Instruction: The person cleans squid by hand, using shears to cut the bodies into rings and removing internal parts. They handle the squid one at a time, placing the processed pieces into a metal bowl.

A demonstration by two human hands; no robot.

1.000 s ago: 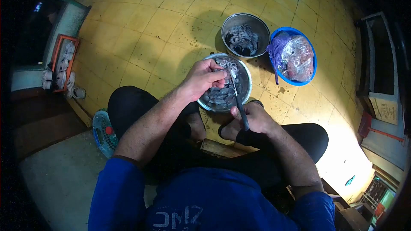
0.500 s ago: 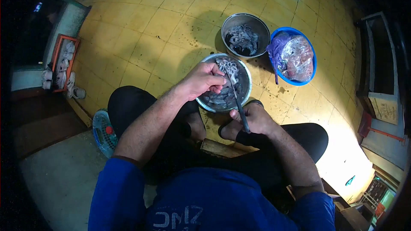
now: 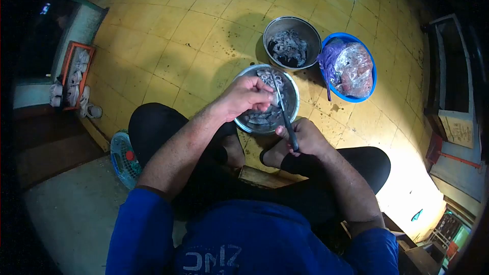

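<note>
My right hand (image 3: 305, 137) is wrapped round the dark handle of a long knife (image 3: 285, 114), whose blade points up over a metal bowl (image 3: 297, 103). My left hand (image 3: 248, 97) is above the bowl's left part, fingers pinched close to the blade on a small pale piece that looks like squid. Pale rings (image 3: 266, 75) lie at the far side of the bowl, and greyish pieces (image 3: 262, 118) lie at its near side.
Behind the bowl, a deeper metal pot (image 3: 267, 53) holds greyish pieces. To its right, a blue basin (image 3: 375, 74) contains plastic bags. A teal basket (image 3: 118, 158) stands by my left knee. Shoes fill an orange rack (image 3: 66, 66) at the left wall.
My left hand has shifted slightly right, closer to the blade. The knife has tilted a little, and my right hand has turned slightly around its handle.
</note>
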